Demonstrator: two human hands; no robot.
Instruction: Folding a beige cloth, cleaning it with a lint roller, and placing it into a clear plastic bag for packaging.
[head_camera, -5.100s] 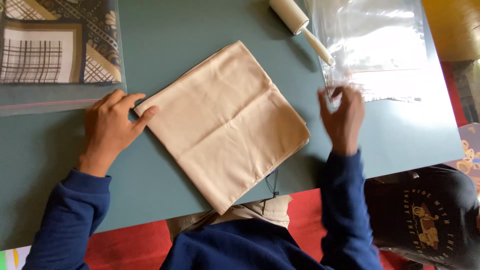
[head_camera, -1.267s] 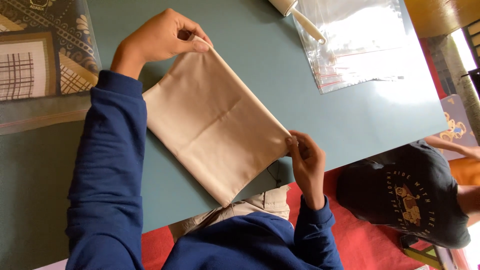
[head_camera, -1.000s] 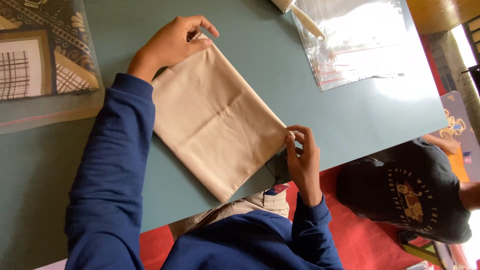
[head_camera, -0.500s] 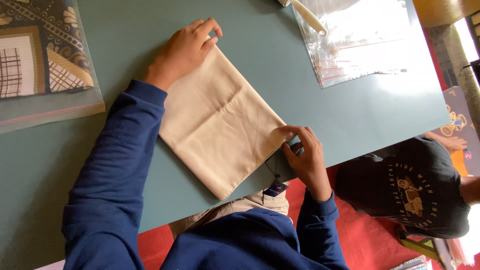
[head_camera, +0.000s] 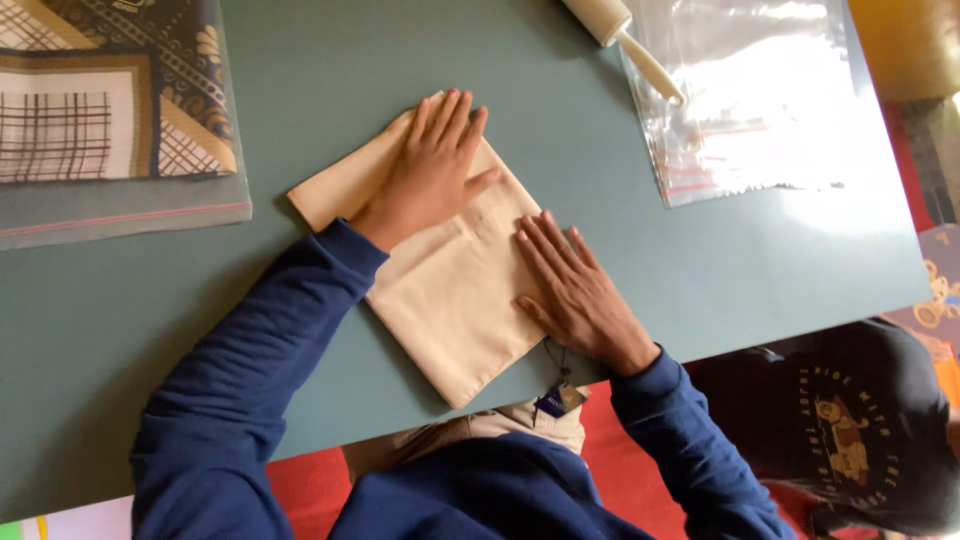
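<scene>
Folded beige cloth flat on grey-green surface, near front edge, blue tag hanging off. Left hand spread flat on far half, right hand spread flat on right edge; neither grip closed, nothing pinched. Best pressed with even palm weight, swept outward from centre fold, edges kept aligned. Clear zip bags, lint roller, bagged patterned scarf lying apart.

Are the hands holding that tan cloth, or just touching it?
Nothing is gripped. The left hand and the right hand both lie flat, palms down, on top of the folded beige cloth, pressing it against the table.
</scene>
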